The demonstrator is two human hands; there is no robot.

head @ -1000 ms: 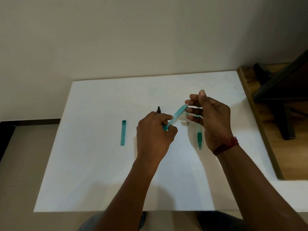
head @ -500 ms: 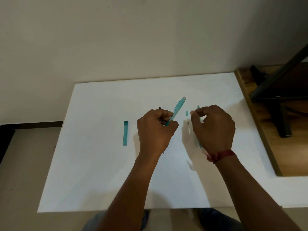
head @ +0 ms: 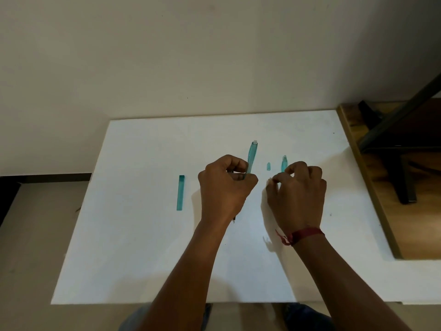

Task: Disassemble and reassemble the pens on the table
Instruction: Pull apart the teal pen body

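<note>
My left hand (head: 226, 187) is closed around the lower end of a translucent teal pen barrel (head: 251, 158), which points away from me over the white table (head: 143, 247). A thin dark tip (head: 234, 219) shows just under that hand. My right hand (head: 298, 192) is low over the table to the right, thumb and forefinger pinched together; anything between them is too small to see. A tiny teal piece (head: 268, 166) lies between the hands. Another teal pen (head: 284, 163) lies partly hidden behind my right fingers. A teal cap (head: 180, 196) lies to the left.
A beige wall rises right behind the table's far edge. At the right, a wooden surface (head: 381, 223) adjoins the table, with a dark metal frame (head: 393, 130) on it. My knees show below the table's near edge.
My right hand let go of the barrel's far end and dropped to the table with its fingers pinched. My left hand swung the barrel to point further away from me.
</note>
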